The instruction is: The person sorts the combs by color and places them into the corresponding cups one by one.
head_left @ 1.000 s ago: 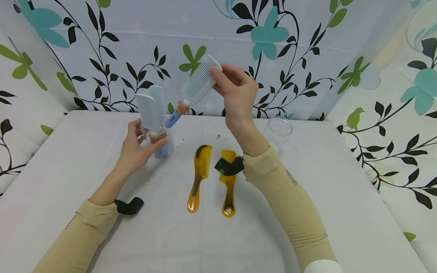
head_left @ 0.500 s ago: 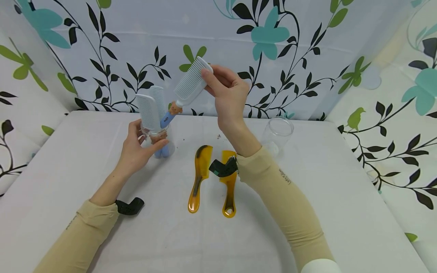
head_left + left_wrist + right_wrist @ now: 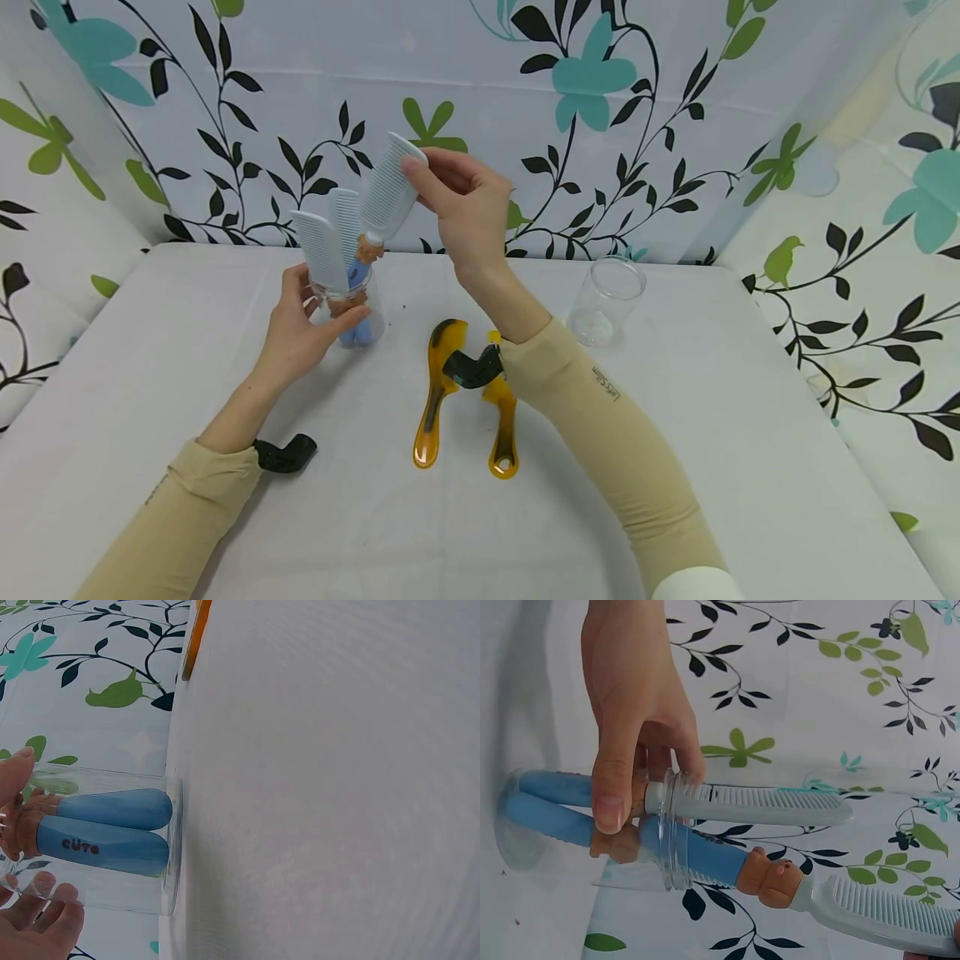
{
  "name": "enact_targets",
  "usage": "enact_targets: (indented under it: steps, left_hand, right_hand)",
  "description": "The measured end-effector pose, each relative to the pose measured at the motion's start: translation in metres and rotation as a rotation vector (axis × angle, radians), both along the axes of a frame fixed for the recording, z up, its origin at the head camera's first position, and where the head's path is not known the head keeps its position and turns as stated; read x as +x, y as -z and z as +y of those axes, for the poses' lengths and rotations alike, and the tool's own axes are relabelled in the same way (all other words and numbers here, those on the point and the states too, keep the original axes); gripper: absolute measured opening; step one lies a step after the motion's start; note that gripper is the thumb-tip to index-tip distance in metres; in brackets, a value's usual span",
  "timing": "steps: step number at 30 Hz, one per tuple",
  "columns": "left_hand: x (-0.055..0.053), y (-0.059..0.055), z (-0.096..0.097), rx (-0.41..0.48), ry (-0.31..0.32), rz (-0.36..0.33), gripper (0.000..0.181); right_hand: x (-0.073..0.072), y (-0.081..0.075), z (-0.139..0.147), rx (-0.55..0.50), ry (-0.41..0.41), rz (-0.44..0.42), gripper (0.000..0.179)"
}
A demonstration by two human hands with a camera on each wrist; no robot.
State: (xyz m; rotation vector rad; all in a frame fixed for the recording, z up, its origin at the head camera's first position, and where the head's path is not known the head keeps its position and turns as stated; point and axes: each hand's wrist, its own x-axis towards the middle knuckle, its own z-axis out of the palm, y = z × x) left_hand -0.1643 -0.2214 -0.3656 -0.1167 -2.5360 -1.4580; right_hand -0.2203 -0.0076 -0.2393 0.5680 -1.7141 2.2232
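Perhaps, left of centre, the comb (image 3: 388, 187) our right hand (image 3: 472, 208) pinches could jam against two other combs (image 3: 321, 250) crowding the jar (image 3: 375, 315) our left hand (image 3: 300, 325) grips.

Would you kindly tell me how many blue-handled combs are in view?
3: the front comb and rear comb are in the clear jar that the left hand grips; the right hand pinches the third comb, its lower end inside.

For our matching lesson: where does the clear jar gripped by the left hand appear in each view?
Head: the clear jar is left of centre, upright, in the left hand.
Left wrist: at the left edge, sideways.
Right wrist: in the left half, sideways.
Shared landmark: blue comb handles inside it.
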Motion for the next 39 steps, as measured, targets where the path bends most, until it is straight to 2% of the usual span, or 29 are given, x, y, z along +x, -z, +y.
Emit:
enact_targets:
  steps: [6, 11, 16, 21, 24, 27, 32, 39]
  left_hand:
    - [0.0, 0.0, 0.0, 0.0, 0.001, 0.007, 0.088]
    - [-0.001, 0.001, -0.001, 0.0, 0.003, 0.008, 0.089]
    - [-0.001, 0.001, -0.001, 0.001, 0.001, 0.004, 0.09]
    - [-0.001, 0.001, 0.0, 0.004, 0.002, 0.0, 0.089]
    - [-0.001, 0.001, 0.0, 0.004, 0.003, 0.002, 0.089]
    - [-0.001, 0.001, 0.0, 0.005, 0.006, 0.004, 0.09]
    - [-0.001, 0.001, -0.001, 0.001, 0.004, 0.009, 0.09]
    - [-0.001, 0.0, 0.0, 0.005, 0.008, 0.011, 0.088]
  right_hand:
    - [-0.002, -0.005, -0.005, 0.128, 0.01, 0.079, 0.024]
    - [-0.006, -0.009, -0.011, 0.178, 0.0, 0.045, 0.025]
    - [-0.011, -0.01, -0.02, 0.215, -0.055, 0.01, 0.025]
    - [-0.013, -0.002, -0.029, 0.351, -0.082, -0.048, 0.028]
    - [-0.013, 0.005, -0.034, 0.463, -0.096, -0.047, 0.028]
    - [-0.012, 0.012, -0.035, 0.524, -0.091, -0.045, 0.026]
    - [-0.013, 0.02, -0.033, 0.531, -0.075, -0.061, 0.024]
    - [-0.015, 0.032, -0.029, 0.491, -0.11, -0.082, 0.023]
